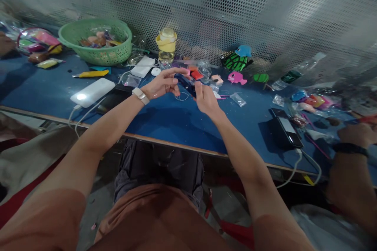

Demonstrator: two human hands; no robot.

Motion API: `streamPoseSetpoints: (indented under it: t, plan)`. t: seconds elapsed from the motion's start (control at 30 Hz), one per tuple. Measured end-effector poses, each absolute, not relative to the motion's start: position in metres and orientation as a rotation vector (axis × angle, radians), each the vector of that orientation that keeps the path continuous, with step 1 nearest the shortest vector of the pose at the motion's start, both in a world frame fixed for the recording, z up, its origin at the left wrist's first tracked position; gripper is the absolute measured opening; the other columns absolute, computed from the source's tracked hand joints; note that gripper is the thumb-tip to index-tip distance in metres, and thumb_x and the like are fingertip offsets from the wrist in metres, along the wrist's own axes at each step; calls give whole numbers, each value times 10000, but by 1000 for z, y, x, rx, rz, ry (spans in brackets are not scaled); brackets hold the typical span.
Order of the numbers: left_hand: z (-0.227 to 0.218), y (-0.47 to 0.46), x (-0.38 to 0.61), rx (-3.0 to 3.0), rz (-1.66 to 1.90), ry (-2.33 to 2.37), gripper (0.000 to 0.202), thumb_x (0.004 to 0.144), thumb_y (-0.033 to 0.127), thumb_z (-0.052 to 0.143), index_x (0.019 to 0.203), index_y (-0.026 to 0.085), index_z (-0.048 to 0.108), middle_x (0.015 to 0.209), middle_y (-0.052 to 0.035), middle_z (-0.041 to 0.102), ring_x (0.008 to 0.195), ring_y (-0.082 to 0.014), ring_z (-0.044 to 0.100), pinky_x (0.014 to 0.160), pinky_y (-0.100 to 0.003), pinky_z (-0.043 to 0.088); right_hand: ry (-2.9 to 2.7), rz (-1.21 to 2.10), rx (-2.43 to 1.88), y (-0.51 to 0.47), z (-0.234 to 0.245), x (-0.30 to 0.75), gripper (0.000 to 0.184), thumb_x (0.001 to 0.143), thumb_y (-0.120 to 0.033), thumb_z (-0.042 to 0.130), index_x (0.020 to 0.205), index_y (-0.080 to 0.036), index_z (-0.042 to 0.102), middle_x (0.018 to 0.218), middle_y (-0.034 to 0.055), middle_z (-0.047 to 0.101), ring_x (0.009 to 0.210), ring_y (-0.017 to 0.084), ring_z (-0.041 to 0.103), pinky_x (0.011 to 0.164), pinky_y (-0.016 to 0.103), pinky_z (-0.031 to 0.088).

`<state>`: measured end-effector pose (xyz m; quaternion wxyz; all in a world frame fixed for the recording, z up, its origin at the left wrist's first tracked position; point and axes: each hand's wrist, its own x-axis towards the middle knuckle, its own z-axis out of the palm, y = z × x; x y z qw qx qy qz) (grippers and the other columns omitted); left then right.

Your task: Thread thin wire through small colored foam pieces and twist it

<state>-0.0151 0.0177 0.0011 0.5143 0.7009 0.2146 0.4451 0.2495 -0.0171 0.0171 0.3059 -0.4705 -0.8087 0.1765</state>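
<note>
My right hand (206,99) is closed on one end of a dark blue, elongated object (186,83) held over the blue table; its exact kind is unclear. At the object's other end is my left hand (165,83), its fingers bent around the tip and touching it. A thin pale thread (183,96) loops just below the left fingertips. Just behind the hands lie a red-orange piece (196,75) and a peach-coloured piece (217,79). Right of them are a pink fish figure (237,78) and a green-and-black turtle figure (235,62).
A green basket (118,53) of small pieces and a yellow-capped bottle (166,45) stand at the back. A yellow cutter (94,73) and white power bank (92,92) lie left. To the right are a black device (285,128), a clear bottle (297,72) and another person's hand (357,134).
</note>
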Motion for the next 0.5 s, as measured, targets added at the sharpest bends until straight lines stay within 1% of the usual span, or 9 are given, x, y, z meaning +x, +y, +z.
streamPoseSetpoints:
  t: [0.07,0.13,0.17,0.23,0.3,0.33,0.43,0.5]
  plan:
    - [1,21,-21,1706,1046,541,804,971,774,912,1591,291,745,1274,-115,893,841,-222,913,735,-311,743,-2101,533,-1226,-16,16,250,875,1226,-815,190,818,-255,725,725,119,623,791,317,694,781,489,546]
    - [3,25,-27,1700,1037,535,819,970,742,918,1619,284,721,1204,-105,889,861,-247,918,735,-328,739,-2068,577,-1214,-15,16,251,911,1199,-873,165,779,-264,697,699,117,615,767,310,689,777,498,566]
    - [3,28,-31,1684,1041,524,820,962,718,929,1626,289,715,1232,-106,886,868,-252,917,729,-334,735,-2049,597,-1211,-14,16,252,920,1183,-903,161,752,-269,670,686,118,616,751,306,687,776,504,573]
    - [5,33,-38,1634,1054,509,797,945,669,942,1621,310,719,1346,-113,873,868,-244,907,712,-341,722,-1991,654,-1198,-12,17,255,925,1144,-968,172,714,-278,612,660,117,608,712,295,680,760,511,576]
    - [4,39,-45,1578,1074,522,744,934,623,942,1581,310,749,1422,-122,858,860,-231,887,699,-346,708,-1918,724,-1172,-10,18,258,933,1098,-1034,192,708,-282,582,648,102,586,678,279,664,735,506,581]
    - [3,41,-48,1557,1095,541,706,932,601,938,1545,295,770,1421,-129,857,853,-227,875,695,-350,700,-1884,758,-1157,-9,18,260,943,1073,-1065,203,711,-281,580,651,94,576,670,271,657,724,501,588]
    - [-4,49,-52,1536,1209,623,574,939,552,919,1405,233,816,1315,-143,860,820,-224,838,690,-369,677,-1801,823,-1142,-5,18,263,976,994,-1149,247,722,-278,592,665,75,553,678,262,659,688,480,601]
    - [-8,52,-52,1536,1280,666,525,936,553,925,1329,220,823,1244,-136,851,797,-220,813,684,-377,659,-1758,846,-1153,-2,17,264,993,958,-1180,251,731,-276,595,656,64,532,658,254,650,648,462,581]
